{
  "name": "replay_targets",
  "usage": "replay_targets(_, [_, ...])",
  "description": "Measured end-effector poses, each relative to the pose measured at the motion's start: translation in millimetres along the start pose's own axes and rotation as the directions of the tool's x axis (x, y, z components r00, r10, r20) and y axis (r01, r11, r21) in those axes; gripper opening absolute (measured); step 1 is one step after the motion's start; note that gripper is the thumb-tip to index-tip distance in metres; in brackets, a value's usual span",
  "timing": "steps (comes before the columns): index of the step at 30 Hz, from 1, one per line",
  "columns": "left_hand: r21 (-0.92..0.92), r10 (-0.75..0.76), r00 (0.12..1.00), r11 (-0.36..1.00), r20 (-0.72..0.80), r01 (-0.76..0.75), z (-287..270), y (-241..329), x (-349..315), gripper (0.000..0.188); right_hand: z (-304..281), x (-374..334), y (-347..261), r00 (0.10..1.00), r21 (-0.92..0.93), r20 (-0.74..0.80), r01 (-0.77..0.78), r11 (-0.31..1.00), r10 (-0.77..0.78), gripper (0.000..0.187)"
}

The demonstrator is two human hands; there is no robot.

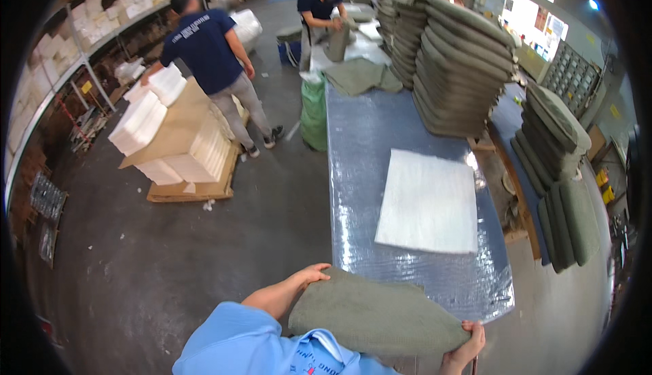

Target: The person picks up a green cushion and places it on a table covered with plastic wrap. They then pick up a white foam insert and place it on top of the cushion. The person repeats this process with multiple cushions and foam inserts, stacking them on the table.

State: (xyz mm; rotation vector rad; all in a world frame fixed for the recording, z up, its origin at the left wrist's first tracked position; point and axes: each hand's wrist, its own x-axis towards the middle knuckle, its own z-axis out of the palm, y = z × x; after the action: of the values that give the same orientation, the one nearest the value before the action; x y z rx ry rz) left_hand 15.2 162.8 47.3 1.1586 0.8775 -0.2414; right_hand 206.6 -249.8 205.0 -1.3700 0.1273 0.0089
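An olive-green cushion cover (380, 310) is stretched flat between my hands, close to my body at the near end of the table. My left hand (314, 274) grips its upper left corner, with the fingers closed over the edge. At its right corner my right hand (470, 340) pinches the cloth, the thumb and fingers pressed together. Beyond the cover, a white square foam pad (429, 202) lies flat on the blue plastic-covered table (360, 171). The cover hangs partly over the table's near edge. Its underside is hidden.
Tall stacks of olive cushions (462, 69) stand at the table's far right, with more cushions (553, 137) further right. Limp olive cloth (363, 76) lies at the far end beside a green sack (314, 114). Two people work beyond, one at white pads (139, 127) on cardboard.
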Motion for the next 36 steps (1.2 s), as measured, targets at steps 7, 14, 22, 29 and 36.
replay_targets(7, [0.615, 0.122, 0.989, 0.787, -0.078, -0.048, -0.3, -9.6, 27.8, 0.068, -1.1, -20.3, 26.4, 1.000, -0.231, 0.008, 0.013, 0.973, -0.011, 0.028])
replay_targets(14, [0.849, 0.222, 0.975, 0.518, -0.019, -0.101, 27.0, -24.1, 13.4, 0.044, -3.4, -5.8, -6.3, 0.984, -0.427, 0.135, -0.050, 0.903, 0.118, 0.021])
replay_targets(22, [0.883, 0.292, 0.944, 0.389, 0.153, -0.264, 56.1, -36.3, 22.9, 0.033, 60.9, 90.5, -15.1, 0.374, -0.858, 0.470, 0.406, 0.315, 0.799, 0.038])
replay_targets(29, [0.626, 0.461, 0.885, 0.709, -0.063, -0.325, 76.9, -46.5, 34.5, 0.019, 152.4, 79.5, 185.1, 0.109, -0.376, 0.707, 0.894, 0.241, 0.699, 0.079])
replay_targets(36, [0.657, 0.483, 0.875, 0.648, 0.036, -0.385, 69.3, -41.9, 42.7, 0.025, 153.6, 49.2, 255.4, 0.269, -0.616, 0.649, 0.735, 0.283, 0.711, 0.060])
